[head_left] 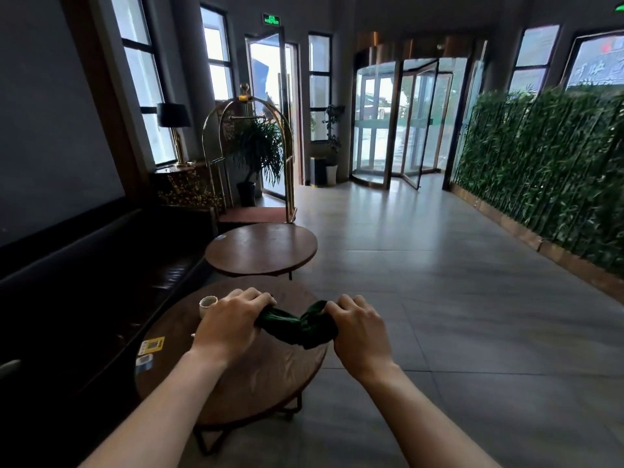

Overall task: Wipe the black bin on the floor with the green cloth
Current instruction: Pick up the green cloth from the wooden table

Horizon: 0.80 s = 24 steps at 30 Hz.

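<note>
Both hands — left (233, 324), right (359, 332) — gripping twisted green cloth (297, 324)

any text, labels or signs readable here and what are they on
Nothing can be read.
Green exit sign above the open door: lit, lettering too small.
Yellow sticker on the near round table: blurred.
Blue-white sticker beside it: blurred.
Window sign, far right: large white characters, smeared.

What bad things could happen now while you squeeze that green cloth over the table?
1. Both hands, left hand and right hand, twist the green cloth above the round table; if it is wet, drips might land there.
2. The left hand is close to the small white cup, which could be knocked.
</note>
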Motion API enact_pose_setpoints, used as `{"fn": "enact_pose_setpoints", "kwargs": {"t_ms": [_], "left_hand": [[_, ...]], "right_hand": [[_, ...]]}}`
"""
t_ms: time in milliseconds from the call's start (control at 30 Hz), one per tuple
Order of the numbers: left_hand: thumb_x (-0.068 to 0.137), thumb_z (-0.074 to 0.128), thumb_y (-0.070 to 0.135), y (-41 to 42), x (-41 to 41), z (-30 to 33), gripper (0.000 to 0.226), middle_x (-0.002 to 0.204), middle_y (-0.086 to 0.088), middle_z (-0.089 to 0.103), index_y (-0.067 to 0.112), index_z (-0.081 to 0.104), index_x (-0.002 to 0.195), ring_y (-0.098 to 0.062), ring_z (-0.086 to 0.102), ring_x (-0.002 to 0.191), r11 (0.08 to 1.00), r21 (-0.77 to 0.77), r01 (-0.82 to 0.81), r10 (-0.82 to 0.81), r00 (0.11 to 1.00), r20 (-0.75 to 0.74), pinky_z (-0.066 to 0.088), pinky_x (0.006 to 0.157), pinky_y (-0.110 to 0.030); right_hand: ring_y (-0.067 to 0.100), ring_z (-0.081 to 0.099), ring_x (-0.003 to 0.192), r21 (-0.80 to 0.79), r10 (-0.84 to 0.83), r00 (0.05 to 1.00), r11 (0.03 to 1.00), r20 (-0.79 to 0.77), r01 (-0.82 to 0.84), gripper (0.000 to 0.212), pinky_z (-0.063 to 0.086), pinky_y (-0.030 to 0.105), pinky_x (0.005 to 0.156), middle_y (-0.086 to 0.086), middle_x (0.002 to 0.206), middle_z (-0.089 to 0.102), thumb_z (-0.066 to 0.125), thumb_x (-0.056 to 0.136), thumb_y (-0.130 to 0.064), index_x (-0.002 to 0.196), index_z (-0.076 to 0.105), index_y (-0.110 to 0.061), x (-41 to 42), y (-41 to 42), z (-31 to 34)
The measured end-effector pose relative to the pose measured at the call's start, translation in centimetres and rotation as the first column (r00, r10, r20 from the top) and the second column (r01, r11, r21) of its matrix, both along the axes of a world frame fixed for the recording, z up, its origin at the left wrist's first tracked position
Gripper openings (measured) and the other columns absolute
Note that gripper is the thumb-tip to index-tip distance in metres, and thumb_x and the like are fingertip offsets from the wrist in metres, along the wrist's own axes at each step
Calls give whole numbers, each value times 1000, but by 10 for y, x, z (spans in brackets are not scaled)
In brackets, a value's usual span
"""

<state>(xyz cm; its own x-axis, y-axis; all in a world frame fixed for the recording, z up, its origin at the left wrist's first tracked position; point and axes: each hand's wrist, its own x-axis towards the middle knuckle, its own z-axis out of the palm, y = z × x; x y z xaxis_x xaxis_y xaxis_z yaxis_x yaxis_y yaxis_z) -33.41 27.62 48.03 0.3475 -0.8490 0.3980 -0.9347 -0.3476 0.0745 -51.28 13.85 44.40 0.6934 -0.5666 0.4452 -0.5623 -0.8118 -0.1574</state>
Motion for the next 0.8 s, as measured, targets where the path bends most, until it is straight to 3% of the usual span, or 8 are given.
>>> {"fn": "enact_pose_setpoints", "kwargs": {"t_ms": [267,500,800], "left_hand": [[88,62,17,22,-14,-10,41,121,16,67,36,65,123,-17,62,113,1000,5,-13,13,1000,-14,51,85,-38],[80,65,10,54,-5,-32,45,114,14,69,35,67,118,-21,65,108,1000,2,-31,31,998,-52,58,75,-43],[86,65,15,102,20,-82,42,123,15,66,35,64,123,-20,61,114,996,76,-45,56,988,-145,58,84,-43]], "right_hand": [[24,58,105,-8,7,1000,1000,5,-7,38,51,35,86,-2,112,64,63,91,-4,122,64,-26,-12,18,-9],[22,58,103,4,19,1000,1000,-25,-18,35,53,34,85,-3,111,64,64,91,-6,120,65,-27,-1,47,-24],[27,62,93,59,42,995,998,-91,-36,33,54,37,76,0,101,66,72,81,-4,108,70,-23,28,96,-69]]}}
